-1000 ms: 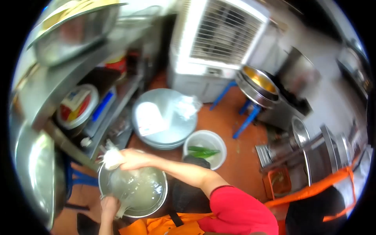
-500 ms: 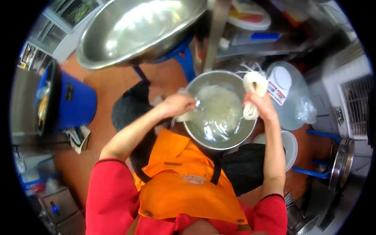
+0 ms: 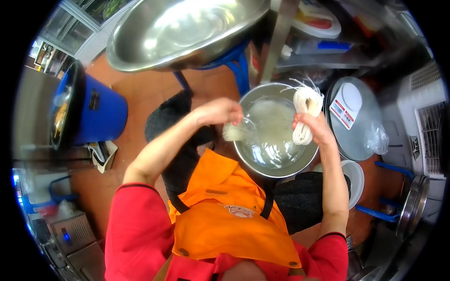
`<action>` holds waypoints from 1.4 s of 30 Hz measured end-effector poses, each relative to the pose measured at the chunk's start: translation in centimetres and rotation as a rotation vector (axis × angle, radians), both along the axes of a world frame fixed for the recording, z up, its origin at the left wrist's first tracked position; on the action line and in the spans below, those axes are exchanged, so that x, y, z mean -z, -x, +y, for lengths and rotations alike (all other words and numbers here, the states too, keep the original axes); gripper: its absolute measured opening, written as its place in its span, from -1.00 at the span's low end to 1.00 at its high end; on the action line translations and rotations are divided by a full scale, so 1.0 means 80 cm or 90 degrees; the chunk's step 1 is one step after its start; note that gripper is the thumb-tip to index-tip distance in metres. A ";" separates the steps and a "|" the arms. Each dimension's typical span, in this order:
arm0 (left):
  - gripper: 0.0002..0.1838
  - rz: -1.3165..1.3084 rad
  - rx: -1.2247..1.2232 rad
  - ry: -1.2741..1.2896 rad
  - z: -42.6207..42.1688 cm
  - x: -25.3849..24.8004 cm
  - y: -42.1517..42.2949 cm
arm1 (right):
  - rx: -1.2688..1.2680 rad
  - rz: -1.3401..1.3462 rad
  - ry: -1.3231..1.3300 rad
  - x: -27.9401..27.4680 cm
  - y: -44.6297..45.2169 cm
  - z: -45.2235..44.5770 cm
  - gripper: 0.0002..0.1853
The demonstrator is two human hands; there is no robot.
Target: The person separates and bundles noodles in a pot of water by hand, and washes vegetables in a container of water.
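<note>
My right hand [image 3: 315, 127] is closed round a folded bundle of white rice noodles [image 3: 308, 100], with loose ends sticking up, at the right rim of a metal pot [image 3: 243, 157]. Cloudy, shiny water [image 3: 274, 140] fills much of the pot. Over the left rim, the fingers of my left hand [image 3: 221, 111] are pinched together. Below them hangs a smaller pale clump [image 3: 233, 132] that looks like noodle strands, with a thin, clear-looking loop beside it. The pot stands between my knees.
A large steel basin [image 3: 140, 61] rests on a blue stool [image 3: 241, 70] ahead. To the right, a white kitchen scale [image 3: 346, 105] sits on a round grey lid [image 3: 368, 124] with a plastic bag [image 3: 376, 138]. A blue bin [image 3: 105, 112] stands left; a white tub [image 3: 357, 182] is by my right knee.
The whole view has shifted, so most things appear further right. My left hand has risen a little at the pot's left rim with the pale clump. My right hand keeps its bundle.
</note>
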State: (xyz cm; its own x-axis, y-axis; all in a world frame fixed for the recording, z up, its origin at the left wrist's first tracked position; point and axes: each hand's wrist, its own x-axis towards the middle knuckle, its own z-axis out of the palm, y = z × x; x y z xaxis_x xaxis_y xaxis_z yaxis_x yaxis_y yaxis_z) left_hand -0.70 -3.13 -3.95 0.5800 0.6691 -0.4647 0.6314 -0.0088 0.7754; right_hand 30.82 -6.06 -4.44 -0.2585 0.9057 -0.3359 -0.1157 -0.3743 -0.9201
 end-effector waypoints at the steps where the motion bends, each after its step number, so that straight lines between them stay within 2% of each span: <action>1: -0.82 -0.015 0.008 -0.018 0.000 0.000 -0.001 | -0.004 0.007 0.009 0.004 0.004 0.000 -0.67; 5: -0.79 -0.066 0.012 -0.052 -0.010 -0.022 -0.018 | -0.027 0.148 0.023 0.012 0.040 -0.010 -0.51; 9: -0.77 -0.124 0.021 -0.085 -0.006 -0.031 -0.042 | -0.073 0.230 0.067 0.009 0.067 -0.023 -0.55; 11: -0.78 -0.109 -0.006 -0.033 -0.002 -0.056 -0.051 | -0.120 0.272 0.088 0.008 0.071 -0.024 -0.55; 13: -0.77 -0.104 -0.049 -0.026 0.002 -0.089 -0.049 | -0.105 0.226 0.080 0.009 0.062 -0.024 -0.60; 14: -0.76 -0.149 -0.011 -0.144 0.014 -0.071 -0.042 | -0.097 0.203 0.075 0.010 0.056 -0.023 -0.63; 18: -0.75 -0.075 0.014 -0.171 0.018 -0.118 -0.050 | -0.066 0.173 0.055 -0.006 0.027 -0.014 -0.69; 22: -0.74 -0.103 0.099 -0.255 0.035 -0.099 -0.073 | -0.011 0.106 0.000 -0.015 0.001 -0.005 -0.84; 24: -0.76 -0.091 0.145 -0.314 0.040 -0.080 -0.089 | -0.023 -0.043 -0.012 -0.016 -0.017 0.002 -0.85; 26: -0.83 -0.090 0.186 -0.338 0.046 -0.056 -0.100 | -0.057 -0.209 -0.143 0.001 -0.042 0.012 -0.77; 28: -0.77 -0.029 0.242 -0.351 0.046 -0.044 -0.113 | -0.037 -0.354 -0.131 0.006 -0.038 0.013 -0.66; 29: -0.74 -0.067 0.269 -0.329 0.042 -0.034 -0.119 | -0.101 -0.456 -0.190 0.060 -0.060 0.023 -0.54; 30: -0.74 -0.076 0.317 -0.324 0.042 -0.025 -0.127 | -0.135 -0.562 -0.323 0.022 -0.043 0.011 -0.51; 31: -0.75 -0.022 0.330 -0.326 0.038 -0.017 -0.137 | -0.184 -0.641 -0.242 0.023 -0.038 0.007 -0.54; 32: -0.80 -0.039 0.301 -0.311 0.035 -0.027 -0.139 | -0.251 -0.807 -0.146 0.029 -0.028 0.008 -0.54; 33: -0.81 -0.067 0.292 -0.296 0.042 -0.038 -0.141 | -0.347 -0.884 -0.089 0.003 -0.005 0.004 -0.57; 35: -0.81 -0.117 0.276 -0.249 0.051 -0.033 -0.142 | -0.448 -0.955 -0.183 0.023 0.018 -0.011 -0.61; 36: -0.81 -0.133 0.274 -0.228 0.066 -0.019 -0.140 | -0.486 -0.904 -0.227 0.026 0.024 -0.018 -0.63; 38: -0.80 -0.185 0.243 -0.140 0.091 0.001 -0.141 | -0.465 -0.743 -0.275 -0.021 0.037 -0.025 -0.63; 40: -0.79 -0.253 0.182 0.001 0.094 0.023 -0.142 | -0.244 -0.580 -0.358 -0.023 0.009 -0.018 -0.63; 41: -0.80 -0.289 0.138 0.150 0.087 0.035 -0.148 | -0.141 -0.537 -0.329 -0.030 -0.006 -0.009 -0.63; 42: -0.79 -0.220 0.222 -0.029 0.088 0.052 -0.153 | -0.037 -0.489 -0.300 -0.037 -0.020 0.000 -0.63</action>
